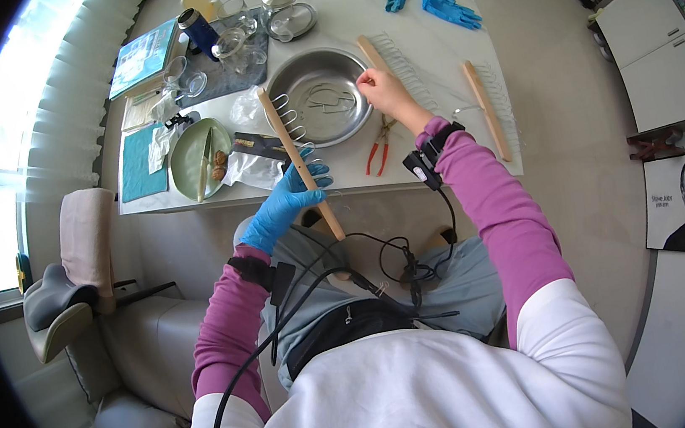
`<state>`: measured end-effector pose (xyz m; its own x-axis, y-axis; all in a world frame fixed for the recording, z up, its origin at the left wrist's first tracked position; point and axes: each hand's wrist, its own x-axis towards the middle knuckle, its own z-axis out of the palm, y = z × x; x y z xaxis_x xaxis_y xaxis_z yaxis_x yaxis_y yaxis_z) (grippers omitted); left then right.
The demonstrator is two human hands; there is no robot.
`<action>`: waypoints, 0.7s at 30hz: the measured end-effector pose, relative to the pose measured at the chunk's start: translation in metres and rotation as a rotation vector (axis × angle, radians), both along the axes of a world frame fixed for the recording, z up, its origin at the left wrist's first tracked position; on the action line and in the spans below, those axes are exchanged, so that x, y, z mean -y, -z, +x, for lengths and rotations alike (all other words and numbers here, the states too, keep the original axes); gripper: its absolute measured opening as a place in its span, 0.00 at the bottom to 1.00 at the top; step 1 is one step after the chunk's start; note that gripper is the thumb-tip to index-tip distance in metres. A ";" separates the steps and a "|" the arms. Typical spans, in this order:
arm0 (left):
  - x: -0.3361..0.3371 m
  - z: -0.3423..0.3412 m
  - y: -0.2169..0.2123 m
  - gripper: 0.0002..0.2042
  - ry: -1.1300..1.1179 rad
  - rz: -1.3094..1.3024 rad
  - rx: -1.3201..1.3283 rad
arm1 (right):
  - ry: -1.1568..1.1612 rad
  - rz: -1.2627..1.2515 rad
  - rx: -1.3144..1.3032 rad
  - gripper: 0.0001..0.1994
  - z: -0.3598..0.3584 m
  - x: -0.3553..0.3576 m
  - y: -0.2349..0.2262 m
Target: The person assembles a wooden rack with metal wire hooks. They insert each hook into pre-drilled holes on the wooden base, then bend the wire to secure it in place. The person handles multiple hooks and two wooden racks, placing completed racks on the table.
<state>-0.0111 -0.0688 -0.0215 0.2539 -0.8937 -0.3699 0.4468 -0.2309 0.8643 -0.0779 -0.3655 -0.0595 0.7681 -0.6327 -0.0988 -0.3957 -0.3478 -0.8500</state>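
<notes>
My left hand [279, 211], in a blue glove, is wrapped round a light wooden bar [289, 148] near the table's front edge. Several bent wire hooks [288, 117] stick out along the bar's upper part. Beyond it stands a round metal basin [349, 65] with loose bent wires [329, 97] inside. My right hand [390, 97] is bare, its fingers pinched together at the basin's right rim; anything between them is too small to make out. Red-handled pliers [381, 149] lie just below that hand. Behind it rests another wooden bar [372, 52] with wires along one side.
A third wooden bar [485, 109] with wires lies at the right. Blue gloves [452, 10] are at the far right. On the left stand a green plate [183, 169] with a knife, a dark bottle [198, 32] and glassware [235, 53]. Black cables [404, 270] hang across my lap.
</notes>
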 end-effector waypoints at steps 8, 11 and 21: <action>-0.017 0.008 -0.002 0.46 0.004 0.024 -0.071 | -0.443 -0.560 -0.494 0.11 0.058 -0.024 -0.007; -0.020 0.012 0.000 0.47 0.027 0.025 -0.096 | -0.516 -0.695 -0.567 0.11 0.072 -0.030 -0.002; -0.023 0.017 -0.002 0.43 0.009 -0.064 -0.175 | -0.574 -0.798 -0.576 0.12 0.087 -0.033 0.032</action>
